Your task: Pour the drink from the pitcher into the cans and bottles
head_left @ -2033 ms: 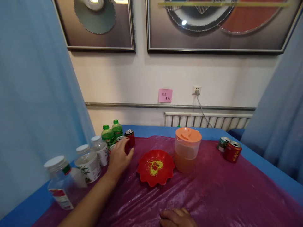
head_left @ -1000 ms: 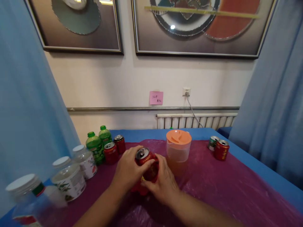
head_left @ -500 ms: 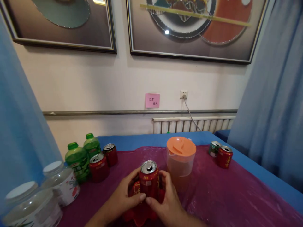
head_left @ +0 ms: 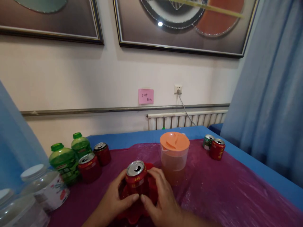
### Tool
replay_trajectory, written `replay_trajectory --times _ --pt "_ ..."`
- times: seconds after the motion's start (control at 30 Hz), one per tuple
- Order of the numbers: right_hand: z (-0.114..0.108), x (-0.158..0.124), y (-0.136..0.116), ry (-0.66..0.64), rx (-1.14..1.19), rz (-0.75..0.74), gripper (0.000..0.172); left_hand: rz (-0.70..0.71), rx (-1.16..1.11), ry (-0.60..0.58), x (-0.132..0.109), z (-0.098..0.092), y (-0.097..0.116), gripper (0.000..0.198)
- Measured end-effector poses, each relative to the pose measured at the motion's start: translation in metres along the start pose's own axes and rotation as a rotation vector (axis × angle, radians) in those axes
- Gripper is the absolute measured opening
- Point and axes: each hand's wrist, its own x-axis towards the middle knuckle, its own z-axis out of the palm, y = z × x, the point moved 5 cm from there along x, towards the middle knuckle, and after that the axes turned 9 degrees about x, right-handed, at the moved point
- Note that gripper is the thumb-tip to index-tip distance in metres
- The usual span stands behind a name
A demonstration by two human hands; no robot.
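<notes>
A red drink can (head_left: 137, 178) with an opened top stands between my two hands, tilted slightly. My left hand (head_left: 118, 194) curves around its left side, thumb across the front. From the right, my right hand (head_left: 162, 195) closes around the same can, and the two thumb tips nearly meet before it. Under and behind the can lies a red scalloped dish-like thing (head_left: 132, 217), largely covered by the can and hands. Just right of my hands stands a clear pitcher (head_left: 174, 160) with an orange lid and amber liquid inside.
Left are two clear jars (head_left: 48, 190) with white lids, two green bottles (head_left: 65, 164) and two red cans (head_left: 89, 168). A green can (head_left: 208, 142) and a red can (head_left: 217, 149) stand far right. Purple plastic sheeting (head_left: 227, 186) covers the blue tabletop (head_left: 132, 136).
The can has turned between my hands, its opening and lettering now facing differently. The red dish shows more behind it. My view has swung, shifting the surroundings leftward.
</notes>
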Motion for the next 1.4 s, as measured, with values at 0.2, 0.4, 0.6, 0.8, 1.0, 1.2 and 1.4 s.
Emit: replay_trajectory --times 0.2,0.4,0.6,0.8,1.0,1.2,1.4 --pt "-0.011 0.002 -0.025 -0.003 -0.038 -0.223 0.056 -0.031 0.051 0.114 0.004 -0.006 0.006 0.071" --pt "-0.029 0.012 -0.052 0.042 0.057 -0.252 0.048 -0.039 0.129 0.163 0.007 -0.006 0.011 0.066" --pt "-0.083 0.041 -0.055 0.260 0.145 -0.154 0.024 -0.082 0.158 0.209 0.010 -0.008 0.006 0.072" --pt "-0.152 0.045 0.027 0.730 0.256 0.160 0.044 -0.113 0.176 0.235 0.011 -0.011 0.004 0.077" --pt "-0.162 0.050 0.123 0.728 0.348 0.446 0.067 -0.100 0.198 0.248 0.009 -0.011 0.001 0.072" --pt "-0.138 0.066 0.152 0.558 0.572 0.471 0.056 -0.084 0.180 0.277 0.006 -0.011 0.000 0.068" --pt "-0.125 0.065 0.143 0.585 0.655 0.494 0.059 -0.096 0.143 0.266 0.005 -0.010 0.006 0.064"
